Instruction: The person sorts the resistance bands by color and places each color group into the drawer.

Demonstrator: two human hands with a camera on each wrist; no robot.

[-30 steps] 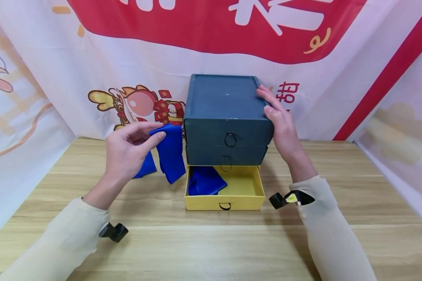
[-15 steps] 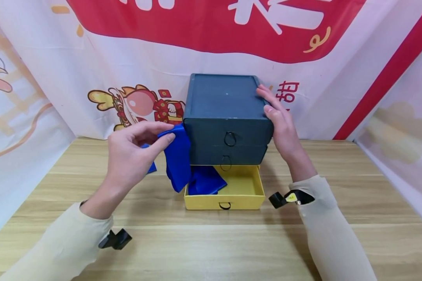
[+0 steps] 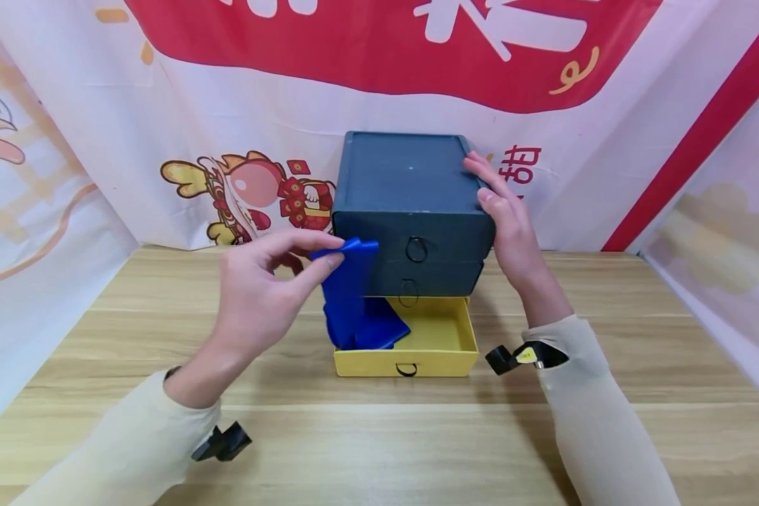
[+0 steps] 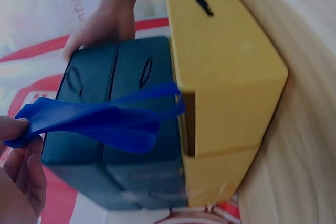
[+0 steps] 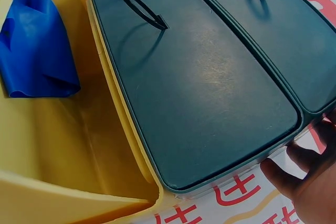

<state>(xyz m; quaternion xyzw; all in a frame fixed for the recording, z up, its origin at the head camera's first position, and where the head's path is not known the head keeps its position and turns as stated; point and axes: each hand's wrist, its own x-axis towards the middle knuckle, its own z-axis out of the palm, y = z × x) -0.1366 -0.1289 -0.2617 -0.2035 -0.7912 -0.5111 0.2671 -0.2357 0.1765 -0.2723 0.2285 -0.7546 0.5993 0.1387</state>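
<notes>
My left hand (image 3: 256, 299) pinches the top of a thin, glossy blue strip (image 3: 348, 288) between thumb and fingers. The strip (image 4: 100, 121) hangs down in front of the dark drawers, its lower end over the left side of the pulled-out yellow drawer (image 3: 439, 364). Inside that drawer lies another blue folded piece (image 5: 39, 45), partly hidden by the hanging strip in the head view. My right hand (image 3: 509, 225) rests against the right side of the dark drawer unit (image 3: 405, 176), with fingers extended along its upper edge. Whether the strip is cloth or rubber, I cannot tell.
Two dark drawers with black loop pulls (image 3: 416, 249) sit above the yellow one, both pushed in. A wooden tabletop (image 3: 379, 450) spreads around the unit. Behind it hangs a printed red and white backdrop (image 3: 291, 126).
My left hand has moved right and slightly down, carrying the blue strip from beside the unit to over the yellow drawer. The right hand stays against the unit.
</notes>
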